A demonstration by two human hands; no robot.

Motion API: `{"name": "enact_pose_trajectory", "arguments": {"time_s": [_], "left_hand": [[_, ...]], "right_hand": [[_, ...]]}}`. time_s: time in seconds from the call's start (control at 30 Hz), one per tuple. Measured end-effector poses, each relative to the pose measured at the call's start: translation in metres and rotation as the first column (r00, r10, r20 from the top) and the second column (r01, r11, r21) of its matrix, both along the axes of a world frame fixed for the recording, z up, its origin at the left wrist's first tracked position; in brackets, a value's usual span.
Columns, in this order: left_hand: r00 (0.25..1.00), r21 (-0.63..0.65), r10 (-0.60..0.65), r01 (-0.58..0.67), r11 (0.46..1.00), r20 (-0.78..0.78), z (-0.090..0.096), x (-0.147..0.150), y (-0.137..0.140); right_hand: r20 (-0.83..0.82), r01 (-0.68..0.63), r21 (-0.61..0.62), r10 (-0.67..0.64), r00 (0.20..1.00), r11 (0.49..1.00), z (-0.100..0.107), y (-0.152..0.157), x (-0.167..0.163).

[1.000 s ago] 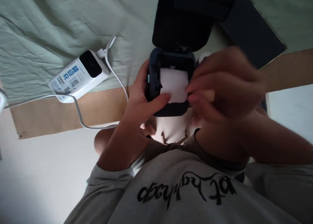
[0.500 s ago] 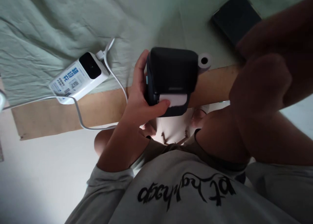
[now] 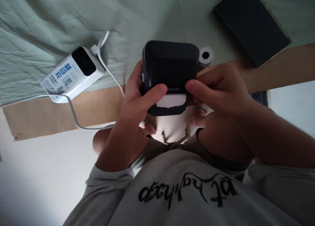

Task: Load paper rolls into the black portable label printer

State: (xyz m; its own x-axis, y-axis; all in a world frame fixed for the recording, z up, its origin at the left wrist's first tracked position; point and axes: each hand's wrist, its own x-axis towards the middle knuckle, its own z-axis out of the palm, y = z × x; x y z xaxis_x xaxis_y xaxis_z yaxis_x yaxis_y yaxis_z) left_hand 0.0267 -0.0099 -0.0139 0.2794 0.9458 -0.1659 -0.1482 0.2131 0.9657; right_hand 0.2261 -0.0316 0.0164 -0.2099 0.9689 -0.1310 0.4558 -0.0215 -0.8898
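Observation:
A small black label printer (image 3: 171, 66) is held up in front of me over the bed's edge. A strip of white paper (image 3: 171, 101) sticks out of its near slot, its end torn unevenly. My left hand (image 3: 140, 91) wraps the printer's left side, thumb lying on the lid's near edge. At the right side, my right hand (image 3: 219, 86) grips it with the thumb tip on the lid's near right corner; its other fingers are curled and partly hidden. Just beyond the printer's right side lies a white paper roll (image 3: 206, 56).
A white power bank (image 3: 73, 74) with blue print lies at left, a white cable (image 3: 73, 112) plugged into it and trailing over the wooden edge (image 3: 41, 117). A dark flat notebook or tablet (image 3: 252, 25) rests at upper right on the green cloth (image 3: 157, 15).
My right hand has come in from the right and taken hold of the printer's right side. My left thumb has moved off the paper up to the lid's edge.

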Motion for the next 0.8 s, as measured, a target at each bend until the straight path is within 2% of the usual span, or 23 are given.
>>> {"name": "enact_pose_trajectory", "arguments": {"time_s": [0.2,0.43,0.6,0.73,0.8], "left_hand": [[0.997,0.059,-0.023,0.018,0.998,0.080,-0.007,-0.001,0.002],[0.993,0.132,-0.034,0.018,0.991,0.117,-0.011,0.001,0.004],[0.997,0.069,-0.017,0.012,0.998,0.079,-0.011,0.001,0.002],[0.983,0.153,-0.021,-0.008,0.988,0.185,-0.012,0.003,0.005],[0.966,0.133,-0.014,-0.021,0.991,0.259,-0.012,0.004,0.007]], "right_hand": [[-0.036,-0.058,-0.054,0.056,0.998,0.997,0.002,0.004,0.001],[-0.006,-0.038,-0.057,0.038,0.999,0.998,0.000,0.006,-0.002],[0.016,-0.023,-0.015,0.023,1.000,1.000,-0.001,0.007,-0.003],[0.034,-0.037,-0.015,0.038,0.999,0.999,-0.002,0.008,-0.003],[0.057,-0.041,0.024,0.040,0.998,0.999,-0.003,0.008,-0.002]]}}
